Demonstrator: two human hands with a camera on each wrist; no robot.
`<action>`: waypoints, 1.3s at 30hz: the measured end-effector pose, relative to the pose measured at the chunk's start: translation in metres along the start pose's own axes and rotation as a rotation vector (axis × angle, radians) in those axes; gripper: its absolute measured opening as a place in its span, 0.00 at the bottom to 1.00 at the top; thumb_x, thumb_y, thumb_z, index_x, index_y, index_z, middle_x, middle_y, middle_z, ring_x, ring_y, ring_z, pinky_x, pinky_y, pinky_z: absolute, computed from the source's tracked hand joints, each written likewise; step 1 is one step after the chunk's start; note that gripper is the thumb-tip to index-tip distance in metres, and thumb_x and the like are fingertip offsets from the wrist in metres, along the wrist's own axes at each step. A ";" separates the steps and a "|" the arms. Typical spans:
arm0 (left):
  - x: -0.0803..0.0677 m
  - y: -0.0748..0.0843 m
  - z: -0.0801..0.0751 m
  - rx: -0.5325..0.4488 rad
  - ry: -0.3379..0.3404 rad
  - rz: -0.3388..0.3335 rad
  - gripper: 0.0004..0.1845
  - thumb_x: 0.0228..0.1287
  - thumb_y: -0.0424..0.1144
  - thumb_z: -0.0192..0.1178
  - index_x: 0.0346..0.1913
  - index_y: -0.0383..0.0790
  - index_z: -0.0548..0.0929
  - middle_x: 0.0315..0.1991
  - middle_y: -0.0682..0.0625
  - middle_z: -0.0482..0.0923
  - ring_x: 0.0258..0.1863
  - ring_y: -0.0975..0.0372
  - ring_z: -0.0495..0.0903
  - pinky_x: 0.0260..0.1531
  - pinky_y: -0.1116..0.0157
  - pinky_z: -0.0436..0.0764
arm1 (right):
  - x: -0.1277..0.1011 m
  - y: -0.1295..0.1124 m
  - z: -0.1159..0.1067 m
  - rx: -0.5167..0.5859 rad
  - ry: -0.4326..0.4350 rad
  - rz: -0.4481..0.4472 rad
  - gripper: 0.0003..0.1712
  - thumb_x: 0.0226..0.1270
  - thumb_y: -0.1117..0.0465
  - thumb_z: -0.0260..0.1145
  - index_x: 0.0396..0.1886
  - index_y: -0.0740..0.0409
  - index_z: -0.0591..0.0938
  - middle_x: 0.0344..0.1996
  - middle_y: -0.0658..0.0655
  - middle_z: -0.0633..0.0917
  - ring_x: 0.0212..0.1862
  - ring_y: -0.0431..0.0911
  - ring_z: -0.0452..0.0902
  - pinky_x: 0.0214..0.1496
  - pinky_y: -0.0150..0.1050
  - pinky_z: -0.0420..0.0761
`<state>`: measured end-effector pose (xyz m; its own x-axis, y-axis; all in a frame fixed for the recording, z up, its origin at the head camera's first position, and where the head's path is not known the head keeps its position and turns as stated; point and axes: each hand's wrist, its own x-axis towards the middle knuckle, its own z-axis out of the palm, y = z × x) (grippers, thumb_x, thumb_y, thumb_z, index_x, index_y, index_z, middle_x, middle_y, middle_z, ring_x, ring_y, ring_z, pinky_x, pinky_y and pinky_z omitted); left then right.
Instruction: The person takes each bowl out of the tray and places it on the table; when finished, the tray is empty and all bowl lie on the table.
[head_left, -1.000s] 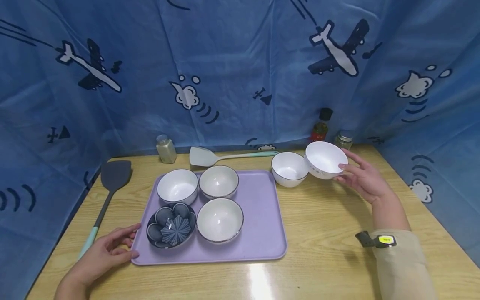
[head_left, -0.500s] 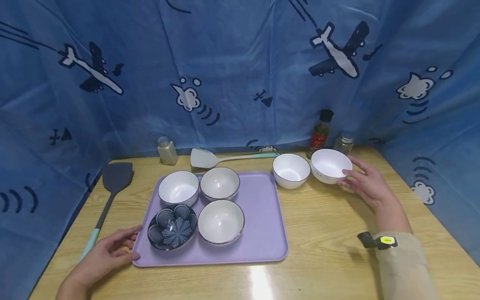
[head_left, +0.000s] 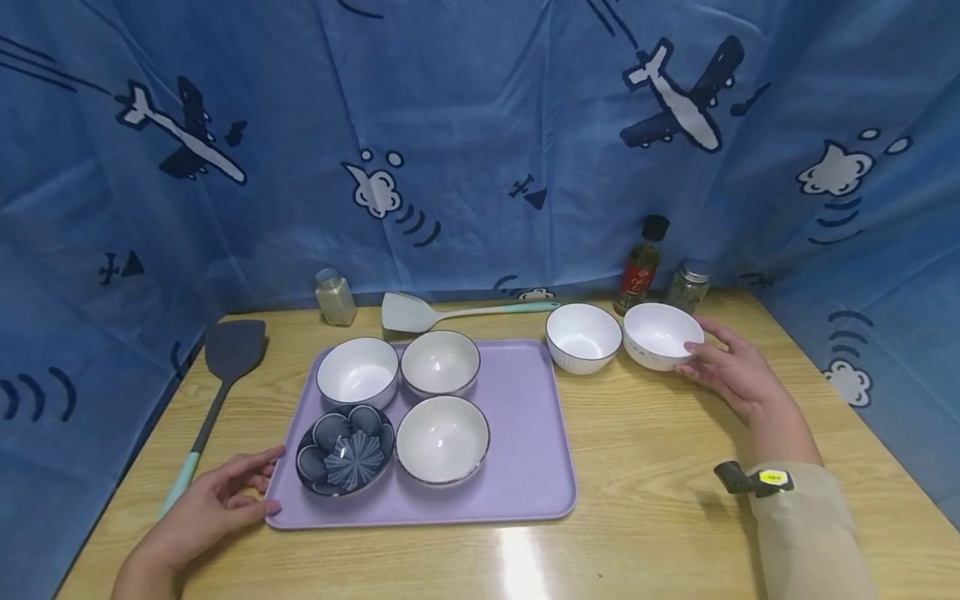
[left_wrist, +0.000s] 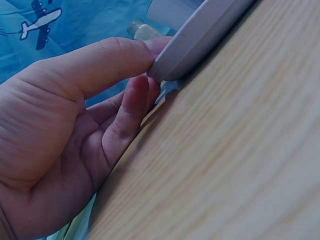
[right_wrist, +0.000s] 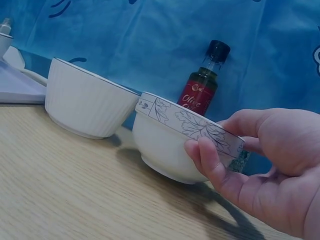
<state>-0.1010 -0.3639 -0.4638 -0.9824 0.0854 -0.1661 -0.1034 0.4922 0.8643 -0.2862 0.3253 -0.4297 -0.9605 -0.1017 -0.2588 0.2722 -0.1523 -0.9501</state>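
My right hand [head_left: 731, 367] grips the right side of a white bowl [right_wrist: 175, 140], with grey leaf patterns round its outside. This bowl stands close beside a ribbed white bowl [head_left: 583, 337] with a dark rim, right of the lilac tray [head_left: 521, 442]. At the tray's near left corner, my left hand [head_left: 206, 508] pinches the edge, thumb on top and fingertips under the rim in the left wrist view. On the tray sit a white bowl [head_left: 357, 375], two cream bowls [head_left: 439, 365] and a dark blue flower-patterned bowl [head_left: 345, 452].
Behind the tray lie a pale spatula [head_left: 465, 312] and a small square jar [head_left: 334, 298]. A dark turner [head_left: 225, 375] lies along the left. An olive oil bottle [head_left: 637, 271] and a lidded glass jar [head_left: 687, 287] stand behind the patterned bowl. A blue curtain [head_left: 465, 150] encloses the table.
My right hand has lowered the patterned white bowl and shifted it slightly right, from above the ribbed bowl's level to beside it. The left hand stays at the tray.
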 end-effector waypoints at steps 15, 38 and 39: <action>-0.001 -0.001 0.000 0.027 0.023 0.026 0.37 0.59 0.39 0.72 0.71 0.36 0.70 0.51 0.53 0.76 0.44 0.70 0.77 0.42 0.73 0.80 | 0.001 0.008 -0.002 -0.089 -0.044 -0.007 0.50 0.72 0.64 0.64 0.82 0.50 0.43 0.71 0.70 0.49 0.39 0.43 0.87 0.48 0.35 0.85; -0.002 0.002 0.002 0.000 0.006 0.016 0.38 0.59 0.39 0.72 0.72 0.36 0.69 0.52 0.51 0.75 0.45 0.69 0.77 0.42 0.72 0.80 | -0.013 -0.007 -0.011 -0.100 0.045 -0.161 0.50 0.68 0.58 0.68 0.81 0.51 0.50 0.48 0.40 0.79 0.38 0.38 0.87 0.40 0.30 0.84; -0.002 0.002 0.001 0.002 0.007 0.014 0.38 0.59 0.39 0.72 0.72 0.36 0.69 0.52 0.51 0.75 0.45 0.69 0.77 0.42 0.72 0.80 | -0.014 -0.008 -0.008 -0.106 0.044 -0.169 0.50 0.68 0.58 0.69 0.81 0.51 0.50 0.50 0.42 0.78 0.39 0.38 0.87 0.41 0.30 0.84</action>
<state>-0.0988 -0.3619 -0.4627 -0.9848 0.0866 -0.1505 -0.0889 0.4930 0.8655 -0.2751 0.3357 -0.4200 -0.9942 -0.0401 -0.0997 0.1019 -0.0591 -0.9930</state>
